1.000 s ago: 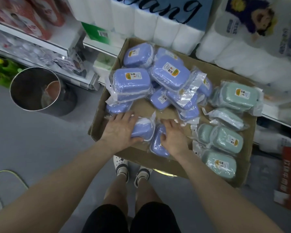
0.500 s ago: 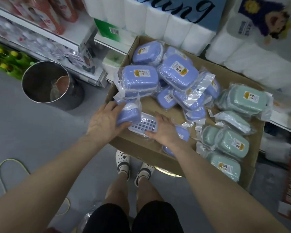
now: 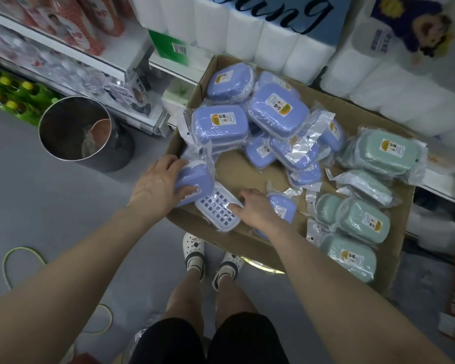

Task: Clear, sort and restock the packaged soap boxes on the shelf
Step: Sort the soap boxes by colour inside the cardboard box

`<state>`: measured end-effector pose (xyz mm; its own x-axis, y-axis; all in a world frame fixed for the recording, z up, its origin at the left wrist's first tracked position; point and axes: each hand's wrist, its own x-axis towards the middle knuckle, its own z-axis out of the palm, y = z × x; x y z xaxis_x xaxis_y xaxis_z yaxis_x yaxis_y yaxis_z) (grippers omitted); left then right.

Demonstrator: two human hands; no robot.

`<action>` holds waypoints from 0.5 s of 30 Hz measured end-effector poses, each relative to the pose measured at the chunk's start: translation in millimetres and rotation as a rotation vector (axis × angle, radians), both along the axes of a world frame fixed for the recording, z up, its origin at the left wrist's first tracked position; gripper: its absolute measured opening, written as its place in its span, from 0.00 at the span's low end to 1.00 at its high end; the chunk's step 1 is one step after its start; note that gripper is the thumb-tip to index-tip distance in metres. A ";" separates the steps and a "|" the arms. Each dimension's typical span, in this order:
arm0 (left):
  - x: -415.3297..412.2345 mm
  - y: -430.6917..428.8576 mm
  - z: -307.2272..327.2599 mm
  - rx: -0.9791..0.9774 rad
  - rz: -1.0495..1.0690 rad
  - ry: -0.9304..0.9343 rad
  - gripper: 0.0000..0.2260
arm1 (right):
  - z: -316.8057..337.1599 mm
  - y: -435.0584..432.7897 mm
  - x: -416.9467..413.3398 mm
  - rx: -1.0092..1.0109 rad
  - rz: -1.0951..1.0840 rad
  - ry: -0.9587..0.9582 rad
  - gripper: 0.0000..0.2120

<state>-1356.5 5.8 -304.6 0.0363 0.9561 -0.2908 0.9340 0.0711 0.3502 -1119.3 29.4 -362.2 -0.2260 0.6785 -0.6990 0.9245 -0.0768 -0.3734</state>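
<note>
In the carton (image 3: 237, 174), a heap of soap boxes (image 3: 277, 112) is piled at 12 o'clock and a second group (image 3: 363, 223) is laid at 4 o'clock. A drain tray (image 3: 216, 211) at 7 o'clock is touched by a single box (image 3: 195, 179) at 8 o'clock.

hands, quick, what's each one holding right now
left hand: grips a blue soap box.
right hand: pinches the white slotted tray.

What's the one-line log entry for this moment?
left hand: grips blue soap box | right hand: pinches white grid insert | site: cardboard box
</note>
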 end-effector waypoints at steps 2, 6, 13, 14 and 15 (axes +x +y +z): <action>0.7 -0.1 -1.2 -0.001 -0.006 0.013 0.27 | 5.6 -4.6 -8.1 -0.074 -0.150 0.154 0.16; 3.0 1.7 1.9 -0.001 -0.014 0.021 0.27 | 21.1 -6.3 -4.2 -0.125 -0.311 0.290 0.13; 4.8 9.4 5.6 0.010 -0.089 0.054 0.27 | 39.2 -2.8 27.3 0.743 -0.088 -0.042 0.17; 5.0 9.7 5.6 0.011 -0.089 0.056 0.27 | 36.8 -4.7 26.1 0.784 -0.010 -0.048 0.19; 4.5 9.7 5.2 0.012 -0.082 0.057 0.27 | 34.1 -6.6 22.6 0.728 0.063 -0.019 0.22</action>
